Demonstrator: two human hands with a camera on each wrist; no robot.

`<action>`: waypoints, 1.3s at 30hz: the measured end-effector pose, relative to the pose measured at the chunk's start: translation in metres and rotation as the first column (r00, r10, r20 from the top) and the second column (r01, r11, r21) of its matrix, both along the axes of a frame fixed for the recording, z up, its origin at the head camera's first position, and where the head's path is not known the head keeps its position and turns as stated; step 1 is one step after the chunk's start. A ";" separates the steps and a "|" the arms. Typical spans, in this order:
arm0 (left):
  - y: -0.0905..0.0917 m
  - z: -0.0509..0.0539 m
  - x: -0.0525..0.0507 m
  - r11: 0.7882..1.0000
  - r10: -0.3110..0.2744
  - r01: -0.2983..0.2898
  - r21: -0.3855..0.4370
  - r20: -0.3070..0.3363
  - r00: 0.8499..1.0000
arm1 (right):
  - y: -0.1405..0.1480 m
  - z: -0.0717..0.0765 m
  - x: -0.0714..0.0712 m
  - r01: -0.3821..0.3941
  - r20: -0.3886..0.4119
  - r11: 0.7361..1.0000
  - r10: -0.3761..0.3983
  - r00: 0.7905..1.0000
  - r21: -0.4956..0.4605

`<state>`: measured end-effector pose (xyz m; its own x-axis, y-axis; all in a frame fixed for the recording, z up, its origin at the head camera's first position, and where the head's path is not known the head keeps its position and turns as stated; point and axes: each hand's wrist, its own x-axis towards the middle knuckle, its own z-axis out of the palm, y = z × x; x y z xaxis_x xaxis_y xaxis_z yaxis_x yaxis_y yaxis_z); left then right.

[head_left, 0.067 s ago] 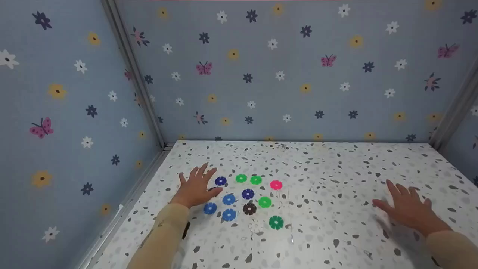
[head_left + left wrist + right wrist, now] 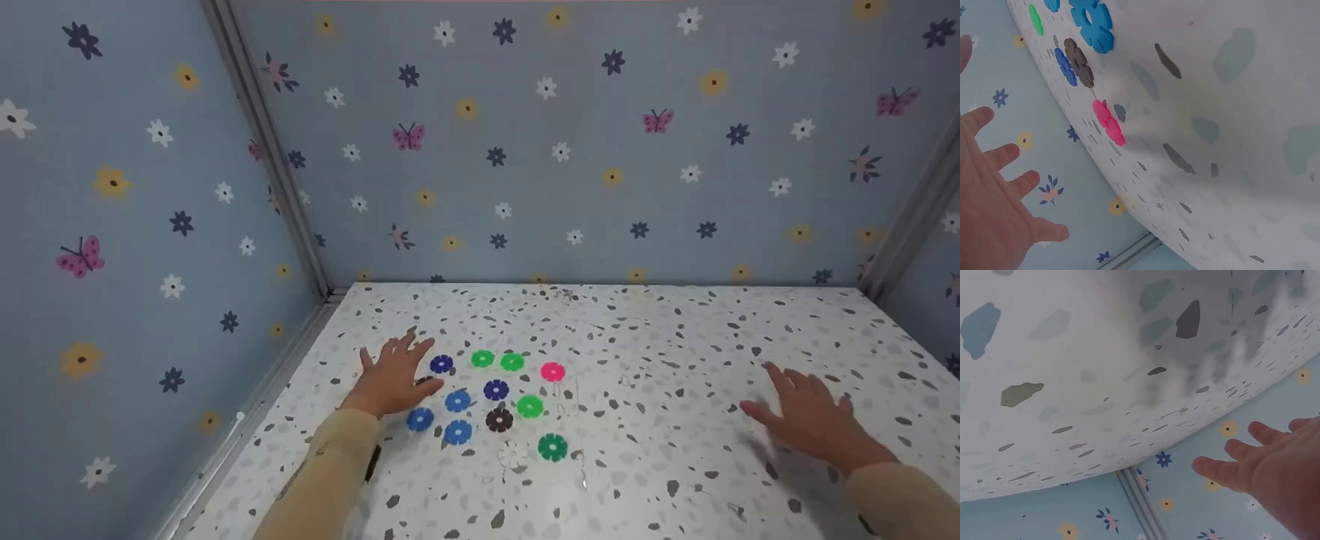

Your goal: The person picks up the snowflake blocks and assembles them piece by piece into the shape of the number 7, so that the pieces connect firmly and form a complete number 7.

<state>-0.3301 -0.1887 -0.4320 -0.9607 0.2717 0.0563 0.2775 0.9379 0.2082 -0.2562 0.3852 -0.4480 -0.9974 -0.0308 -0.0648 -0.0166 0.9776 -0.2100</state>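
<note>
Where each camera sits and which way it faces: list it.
Head: worn there, facing forward and down at table and wall; left hand, right hand, sleeves show.
Left wrist: worn there, facing coloured discs and wall; left hand shows.
Right wrist: worn there, facing table and wall; right hand shows.
Head and left wrist share the pink disc.

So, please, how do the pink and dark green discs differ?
The pink disc lies farther back, the dark green disc nearer the front. In the head view, the pink disc looks smaller than the dark green disc. Both are notched and lie flat on the tabletop.
</note>
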 end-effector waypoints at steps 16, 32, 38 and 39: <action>0.044 0.004 -0.008 0.993 -0.101 0.104 0.062 -0.060 0.993 | -0.124 0.010 0.000 -0.326 -0.147 0.939 0.309 0.940 -0.108; 0.087 -0.009 0.000 0.966 -0.196 0.191 0.174 0.008 0.981 | -0.223 0.002 -0.011 -0.393 0.061 0.833 0.450 0.891 -0.390; 0.100 -0.012 0.002 0.955 -0.231 0.220 0.201 0.035 0.972 | -0.243 -0.003 -0.015 -0.339 0.099 0.873 0.394 0.914 -0.351; 0.102 -0.012 0.003 0.953 -0.239 0.227 0.199 0.037 0.970 | -0.245 -0.004 -0.015 -0.337 0.104 0.879 0.390 0.915 -0.338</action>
<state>-0.3276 -0.0871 -0.4443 -0.8750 0.4785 0.0734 0.4652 0.7892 0.4009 -0.2711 0.1399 -0.4519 -0.8876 -0.4342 -0.1535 -0.2973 0.7949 -0.5289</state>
